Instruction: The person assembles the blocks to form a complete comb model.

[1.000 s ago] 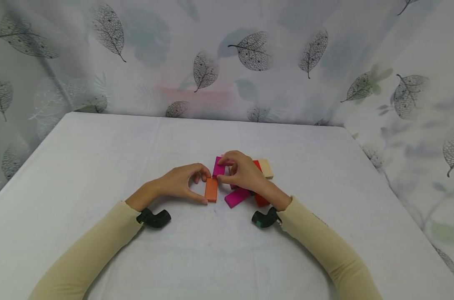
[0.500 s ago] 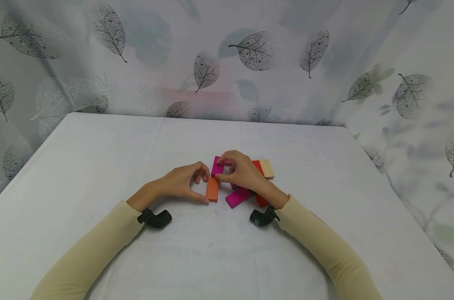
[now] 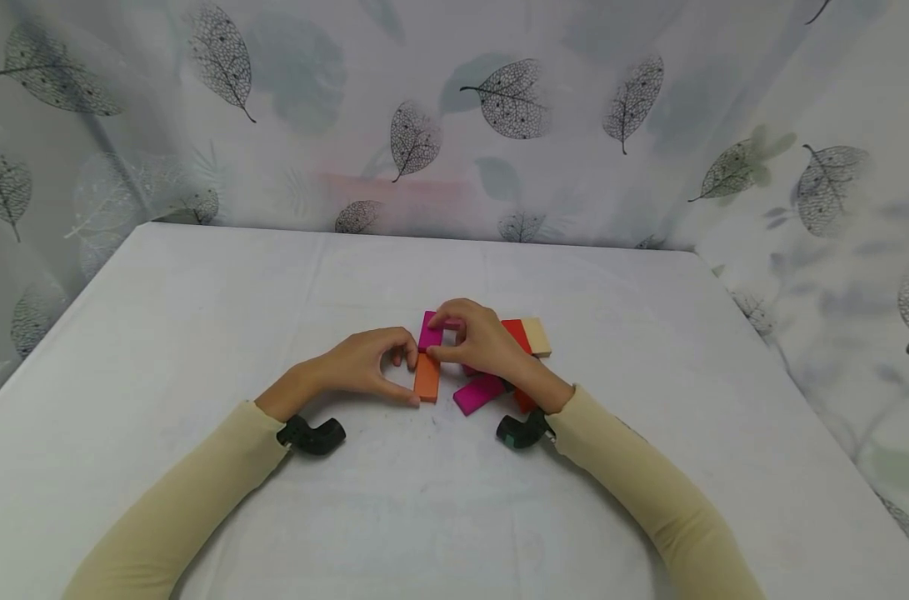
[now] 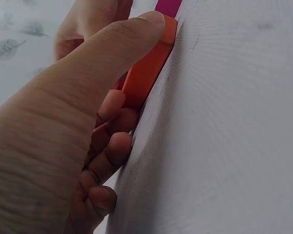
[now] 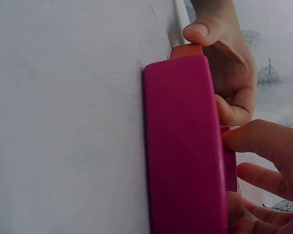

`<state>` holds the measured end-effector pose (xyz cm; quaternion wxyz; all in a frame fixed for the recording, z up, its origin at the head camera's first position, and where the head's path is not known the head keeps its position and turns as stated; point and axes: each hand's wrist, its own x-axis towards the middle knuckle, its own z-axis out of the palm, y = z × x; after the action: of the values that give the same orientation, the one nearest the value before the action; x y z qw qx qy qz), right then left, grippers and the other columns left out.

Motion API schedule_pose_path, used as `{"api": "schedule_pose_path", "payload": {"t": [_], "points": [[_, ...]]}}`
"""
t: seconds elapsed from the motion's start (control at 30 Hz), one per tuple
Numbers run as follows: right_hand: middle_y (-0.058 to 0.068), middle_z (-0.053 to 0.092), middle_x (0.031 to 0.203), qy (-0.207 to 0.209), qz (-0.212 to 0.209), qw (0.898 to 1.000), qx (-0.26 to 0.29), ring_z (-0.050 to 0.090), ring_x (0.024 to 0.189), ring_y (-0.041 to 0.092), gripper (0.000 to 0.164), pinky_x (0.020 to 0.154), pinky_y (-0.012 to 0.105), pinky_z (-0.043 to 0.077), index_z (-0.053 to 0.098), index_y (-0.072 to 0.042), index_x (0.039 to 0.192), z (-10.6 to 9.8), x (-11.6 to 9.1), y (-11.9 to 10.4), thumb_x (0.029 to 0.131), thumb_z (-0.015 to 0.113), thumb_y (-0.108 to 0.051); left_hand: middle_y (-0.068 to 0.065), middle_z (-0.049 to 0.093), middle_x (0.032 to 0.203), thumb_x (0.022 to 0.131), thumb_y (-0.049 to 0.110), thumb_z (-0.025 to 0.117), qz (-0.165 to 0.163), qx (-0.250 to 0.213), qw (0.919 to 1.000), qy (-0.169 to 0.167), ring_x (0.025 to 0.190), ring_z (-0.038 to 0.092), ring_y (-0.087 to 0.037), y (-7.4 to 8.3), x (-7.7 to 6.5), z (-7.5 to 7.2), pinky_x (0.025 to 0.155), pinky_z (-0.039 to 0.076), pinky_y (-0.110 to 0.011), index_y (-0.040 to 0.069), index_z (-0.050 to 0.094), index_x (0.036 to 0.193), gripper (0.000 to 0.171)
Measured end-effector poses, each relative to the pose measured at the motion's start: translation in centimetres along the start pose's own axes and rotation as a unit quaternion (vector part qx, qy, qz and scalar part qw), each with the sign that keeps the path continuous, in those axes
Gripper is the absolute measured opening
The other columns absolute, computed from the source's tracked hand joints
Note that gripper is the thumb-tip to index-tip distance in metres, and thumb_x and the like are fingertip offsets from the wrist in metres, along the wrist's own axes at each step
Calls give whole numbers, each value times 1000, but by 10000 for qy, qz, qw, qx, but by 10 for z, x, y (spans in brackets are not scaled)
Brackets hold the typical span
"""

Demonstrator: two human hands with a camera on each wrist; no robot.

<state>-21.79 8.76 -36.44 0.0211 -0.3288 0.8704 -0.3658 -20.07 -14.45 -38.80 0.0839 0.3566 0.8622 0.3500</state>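
My left hand (image 3: 364,362) pinches an orange block (image 3: 427,379) lengthwise, thumb on its near end and a finger at its far end. The left wrist view shows the thumb over the end of that orange block (image 4: 149,73), which stands on the white cloth. Just beyond its far end is a magenta block (image 3: 428,332), its near end right at the orange one. My right hand (image 3: 478,337) holds this magenta block between thumb and forefinger. In the right wrist view a closer magenta block (image 5: 183,146) hides most of the held one (image 5: 231,168).
Under and beside my right wrist lie loose blocks: a magenta one (image 3: 478,394), a red-orange one (image 3: 516,333), a cream one (image 3: 536,336) and a red one (image 3: 525,402). White cloth (image 3: 424,517) covers the table; a leaf-patterned curtain (image 3: 289,150) hangs behind it.
My right hand has shifted the magenta block slightly left, more into line with the orange block. The left hand keeps its grip nearly in place.
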Motion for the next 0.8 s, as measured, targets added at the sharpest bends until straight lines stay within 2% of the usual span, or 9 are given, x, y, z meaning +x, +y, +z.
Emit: {"api": "schedule_pose_path", "payload": {"t": [0.27,0.53,0.7,0.8], "points": [[13,60,118,-555,438,9975,-41,53,67,13,27,61,22,46,66,-4,110,-7,0,-2,86,74,-14,10,57,90,68,43,87,-31,7,10000,-28,87,52,-8,1,1,0,78,44,-26,22,58,94,44],[15,58,124,-914,458,9946,-179,51,65,11,28,64,21,43,67,-5,115,-12,1,-2,88,71,-12,9,57,92,69,43,87,-30,-8,10000,-71,87,52,-9,4,0,-1,78,44,-27,19,58,98,47],[15,58,128,-920,407,9947,-219,51,68,11,26,65,21,43,67,-5,114,-12,2,-1,89,70,-11,9,58,96,71,44,85,49,-109,9998,-169,88,52,-10,3,-1,-1,77,44,-28,21,59,110,52],[14,58,126,-923,358,9948,-248,51,69,12,25,64,21,43,66,-5,114,-12,1,-1,90,69,-12,11,57,99,74,47,83,92,-57,9996,-250,90,51,-10,1,-1,-1,75,43,-29,27,61,120,55]]}}
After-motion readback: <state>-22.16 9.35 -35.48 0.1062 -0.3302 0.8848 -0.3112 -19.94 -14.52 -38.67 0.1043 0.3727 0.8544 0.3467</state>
